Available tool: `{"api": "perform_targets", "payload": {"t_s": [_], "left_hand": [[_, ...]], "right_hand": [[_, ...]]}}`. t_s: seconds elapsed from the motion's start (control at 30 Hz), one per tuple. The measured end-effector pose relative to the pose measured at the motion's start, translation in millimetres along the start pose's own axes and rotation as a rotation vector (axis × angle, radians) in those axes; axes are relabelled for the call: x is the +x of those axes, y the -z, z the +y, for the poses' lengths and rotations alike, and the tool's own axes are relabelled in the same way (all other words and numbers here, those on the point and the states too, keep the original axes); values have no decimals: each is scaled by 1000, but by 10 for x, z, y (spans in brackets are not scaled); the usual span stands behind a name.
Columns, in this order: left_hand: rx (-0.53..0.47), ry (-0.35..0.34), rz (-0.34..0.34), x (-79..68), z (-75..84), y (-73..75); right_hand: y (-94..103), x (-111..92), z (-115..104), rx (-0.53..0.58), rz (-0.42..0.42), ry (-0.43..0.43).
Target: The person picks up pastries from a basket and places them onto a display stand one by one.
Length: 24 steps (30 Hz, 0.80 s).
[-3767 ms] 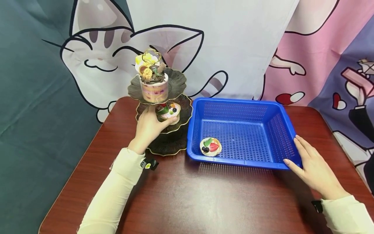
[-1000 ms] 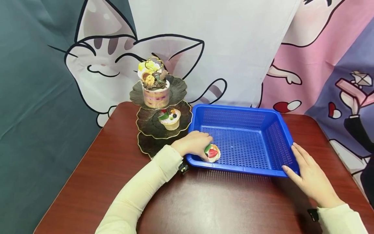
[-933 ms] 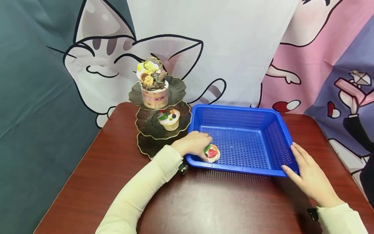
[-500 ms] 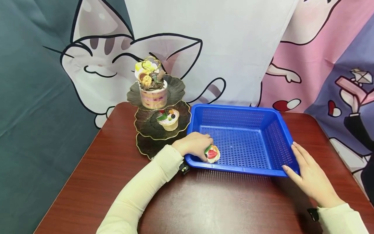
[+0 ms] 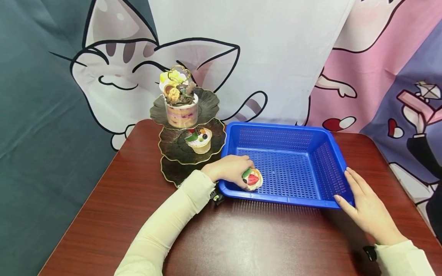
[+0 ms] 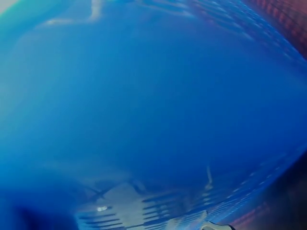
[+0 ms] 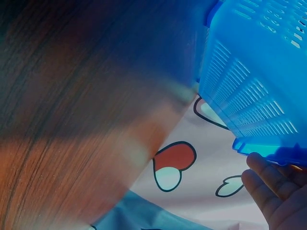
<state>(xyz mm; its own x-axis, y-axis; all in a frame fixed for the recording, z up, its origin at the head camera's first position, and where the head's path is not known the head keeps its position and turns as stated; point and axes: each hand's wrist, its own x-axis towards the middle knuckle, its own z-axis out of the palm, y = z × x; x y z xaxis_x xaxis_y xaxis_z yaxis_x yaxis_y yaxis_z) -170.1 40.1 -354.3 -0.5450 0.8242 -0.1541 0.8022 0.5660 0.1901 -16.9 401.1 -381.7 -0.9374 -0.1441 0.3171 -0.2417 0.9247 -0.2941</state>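
Observation:
My left hand (image 5: 232, 169) reaches over the near left corner of the blue plastic basket (image 5: 286, 200). Its thumb and fingers hold the side of a fruit tart (image 5: 253, 179) with strawberry and green slices on top. The hand hides the tart's left side. My right hand (image 5: 371, 203) lies on the basket's right front corner, its fingers straight along the rim. In the right wrist view, the fingers (image 7: 261, 187) touch the rim from outside. The left wrist view shows mostly the blurred basket wall (image 6: 153, 96).
A dark three-tier stand (image 5: 169, 149) with gold edges stands left of the basket. Its top tier bears a layered dessert cup (image 5: 182, 111), its middle tier another fruit tart (image 5: 200, 142). A printed cloth (image 5: 276, 61) hangs behind the brown table (image 5: 276, 237).
My left hand has left the tart on the stand's middle tier and moved right to the basket's tart. Lately that tart has shifted slightly right. My right hand stays at the rim.

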Motion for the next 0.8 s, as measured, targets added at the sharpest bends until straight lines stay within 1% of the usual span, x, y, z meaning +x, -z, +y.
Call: {"api": "perform_targets", "payload": {"t_s": [0.23, 0.6, 0.8], "left_hand": [[-96, -23, 43, -5, -37, 1], [-176, -30, 77, -46, -42, 41], [-227, -38, 92, -62, -68, 60]], "right_hand": [[2, 4, -6, 1, -4, 0], [17, 15, -14, -1, -12, -5], [28, 7, -17, 7, -35, -27]]}}
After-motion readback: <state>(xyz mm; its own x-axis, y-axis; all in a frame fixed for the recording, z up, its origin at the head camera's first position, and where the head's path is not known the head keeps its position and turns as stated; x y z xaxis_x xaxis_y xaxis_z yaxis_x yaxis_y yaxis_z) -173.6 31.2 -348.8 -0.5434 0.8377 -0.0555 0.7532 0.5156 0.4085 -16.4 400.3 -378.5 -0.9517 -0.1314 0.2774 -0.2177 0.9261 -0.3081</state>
